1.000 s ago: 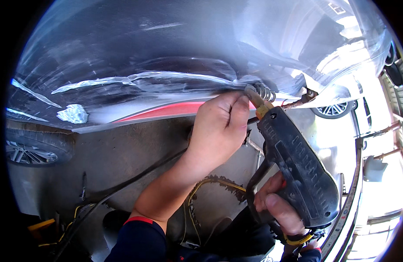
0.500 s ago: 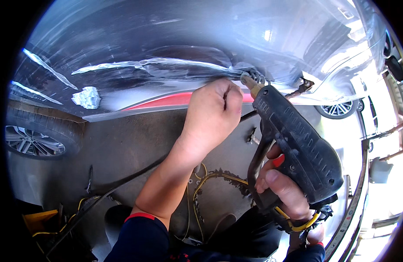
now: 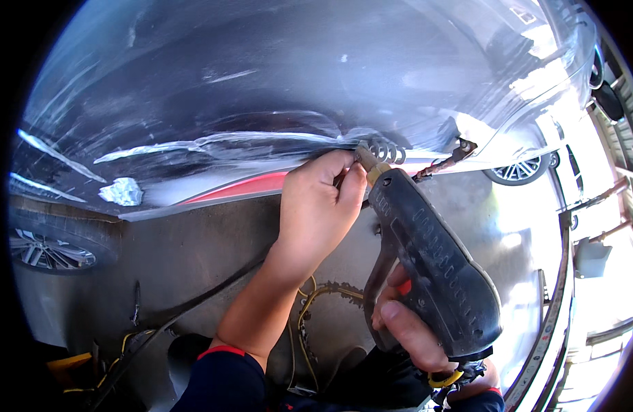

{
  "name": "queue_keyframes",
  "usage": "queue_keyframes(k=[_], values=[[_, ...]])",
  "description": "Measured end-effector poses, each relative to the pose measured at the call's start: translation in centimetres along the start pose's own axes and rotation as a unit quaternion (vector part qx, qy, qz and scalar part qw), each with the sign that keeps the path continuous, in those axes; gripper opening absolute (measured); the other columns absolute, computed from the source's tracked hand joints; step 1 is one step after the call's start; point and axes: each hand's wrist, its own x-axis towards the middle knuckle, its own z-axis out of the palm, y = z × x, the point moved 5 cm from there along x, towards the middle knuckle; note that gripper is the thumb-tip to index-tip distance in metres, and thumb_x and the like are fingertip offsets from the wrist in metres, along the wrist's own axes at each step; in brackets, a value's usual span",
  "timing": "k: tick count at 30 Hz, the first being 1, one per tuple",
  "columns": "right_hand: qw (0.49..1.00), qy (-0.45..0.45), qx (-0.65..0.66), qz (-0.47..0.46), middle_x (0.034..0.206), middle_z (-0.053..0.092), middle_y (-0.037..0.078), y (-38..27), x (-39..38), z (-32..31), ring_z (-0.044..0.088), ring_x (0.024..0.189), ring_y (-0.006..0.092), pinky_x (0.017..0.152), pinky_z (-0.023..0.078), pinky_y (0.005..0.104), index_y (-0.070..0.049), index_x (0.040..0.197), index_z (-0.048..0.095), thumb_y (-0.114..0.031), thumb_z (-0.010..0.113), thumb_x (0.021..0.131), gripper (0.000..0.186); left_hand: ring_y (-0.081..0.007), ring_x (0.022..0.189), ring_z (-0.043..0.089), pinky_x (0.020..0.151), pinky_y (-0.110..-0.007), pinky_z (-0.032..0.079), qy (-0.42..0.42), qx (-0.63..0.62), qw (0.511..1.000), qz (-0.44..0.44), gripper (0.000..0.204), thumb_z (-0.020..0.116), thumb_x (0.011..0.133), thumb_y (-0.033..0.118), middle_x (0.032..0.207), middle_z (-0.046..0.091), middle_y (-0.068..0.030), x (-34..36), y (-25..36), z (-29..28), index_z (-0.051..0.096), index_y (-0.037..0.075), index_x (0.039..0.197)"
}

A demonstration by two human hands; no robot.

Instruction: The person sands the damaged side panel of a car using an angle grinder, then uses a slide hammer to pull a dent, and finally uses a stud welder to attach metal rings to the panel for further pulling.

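Observation:
My right hand (image 3: pixel 414 335) grips the handle of a black, pistol-shaped spot-welding gun (image 3: pixel 436 268). Its brass-coloured tip (image 3: pixel 377 169) points at the scraped lower side of a dark grey car panel (image 3: pixel 261 75). Several small metal rings (image 3: pixel 388 152) stand in a row on the panel, just right of the tip. Close to the tip's left side, my left hand (image 3: pixel 316 206) is closed, thumb and fingers pinched together; anything between them is hidden. A long bare-metal crease (image 3: pixel 193 145) runs leftward across the panel above this hand.
A red strip (image 3: pixel 241 187) lines the panel's lower edge, with a whitish patch (image 3: pixel 121 192) to its left. Car wheels show at left (image 3: pixel 52 248) and right (image 3: pixel 517 170). A black cable (image 3: pixel 213 292) and a yellow hose (image 3: pixel 304 319) cross the floor. A metal rod (image 3: pixel 447 163) touches the panel.
The view has shifted, so the panel sits lower in the picture. The gun's tip has moved slightly left along the panel, closer to my left fingers. Both hands keep their grips.

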Motion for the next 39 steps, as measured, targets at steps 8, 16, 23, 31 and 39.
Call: queue_keyframes(k=[8,16,23,31,39], values=[[1.000,0.007,-0.012,0.017,0.094,0.069,0.003,0.0,0.2,-2.1,0.066,0.088,0.0133,0.079,0.052,0.0306,-0.005,0.114,0.065,-0.009,0.081,0.081,0.036,-0.0052,0.057,0.047,0.052,-0.025,0.040,-0.028,-0.008,0.999,0.023,0.012,0.059,0.096,0.004,0.062,0.055,-0.0010,0.5,0.6,-0.3,0.066,-0.001,0.088],[0.999,0.026,-0.017,0.015,0.079,0.069,0.004,-0.9,0.5,-2.1,0.065,0.075,0.0156,0.073,0.050,0.0316,-0.003,0.095,0.070,-0.011,0.083,0.078,0.023,-0.0306,0.057,0.060,0.056,-0.037,0.047,-0.038,-0.014,0.999,-0.013,0.011,0.064,0.090,0.007,0.069,0.062,-0.0178,0.6,0.2,-0.4,0.065,-0.001,0.083],[0.992,0.058,-0.001,-0.110,0.079,0.069,0.007,-1.1,0.6,-2.1,0.066,0.074,0.0161,0.072,0.051,0.0315,0.002,0.110,0.067,-0.007,0.083,0.078,0.037,-0.0299,0.056,0.060,0.056,-0.036,0.047,-0.017,0.020,0.999,0.019,0.012,0.063,0.090,0.008,0.067,0.062,-0.0170,0.6,1.0,-0.5,0.067,-0.001,0.084],[0.999,0.003,0.028,-0.041,0.087,0.069,0.011,2.7,-1.9,-2.7,0.068,0.075,0.0203,0.069,0.055,0.0347,0.003,0.123,0.058,0.000,0.079,0.078,0.050,-0.0026,0.064,0.048,0.058,-0.023,0.041,-0.031,0.002,0.999,0.006,0.012,0.062,0.097,0.007,0.069,0.059,0.0027,0.1,-0.5,0.4,0.071,-0.002,0.097],[0.985,-0.129,0.094,-0.067,0.074,0.064,0.001,9.5,-1.8,-3.3,0.061,0.066,0.0085,0.064,0.049,0.0250,0.002,0.113,0.064,-0.003,0.079,0.081,0.036,-0.0046,0.064,0.047,0.058,-0.024,0.039,-0.040,-0.202,0.967,-0.149,0.022,0.056,0.102,0.019,0.071,0.055,0.0026,-1.3,-3.7,0.4,0.068,0.001,0.098]])
